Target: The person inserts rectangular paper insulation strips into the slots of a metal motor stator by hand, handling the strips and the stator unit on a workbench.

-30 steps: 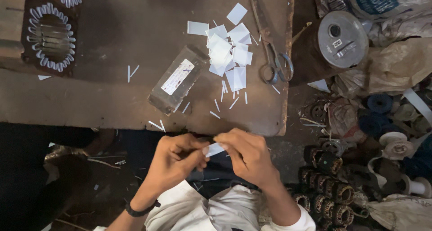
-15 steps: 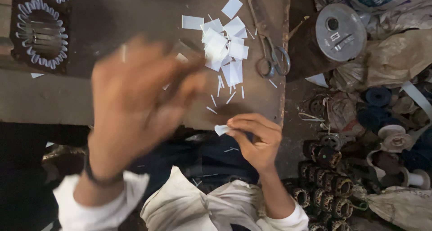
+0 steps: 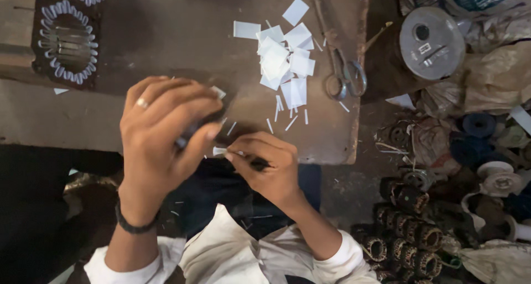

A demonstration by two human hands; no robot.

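My left hand (image 3: 160, 134) is raised over the wooden board (image 3: 166, 18), its fingers curled around a dark grey packet (image 3: 191, 130) that it mostly hides; a white corner pokes out by the fingertips. Just right of it, at the board's near edge, my right hand (image 3: 265, 168) pinches a small white paper piece (image 3: 220, 150) between thumb and forefinger. The two hands almost touch. A loose pile of white paper squares (image 3: 285, 57) lies further back on the board, with thin white slivers scattered below it.
Scissors (image 3: 345, 76) lie by the board's right edge. A motor stator with white slot liners (image 3: 66, 40) sits at the back left. A round metal spool (image 3: 431, 43), bags and several wound coils (image 3: 409, 234) crowd the floor on the right.
My left hand left the paper piece, swung up and forward over the board, and closed on the grey packet that lay there. The right hand kept the paper piece and moved slightly forward.
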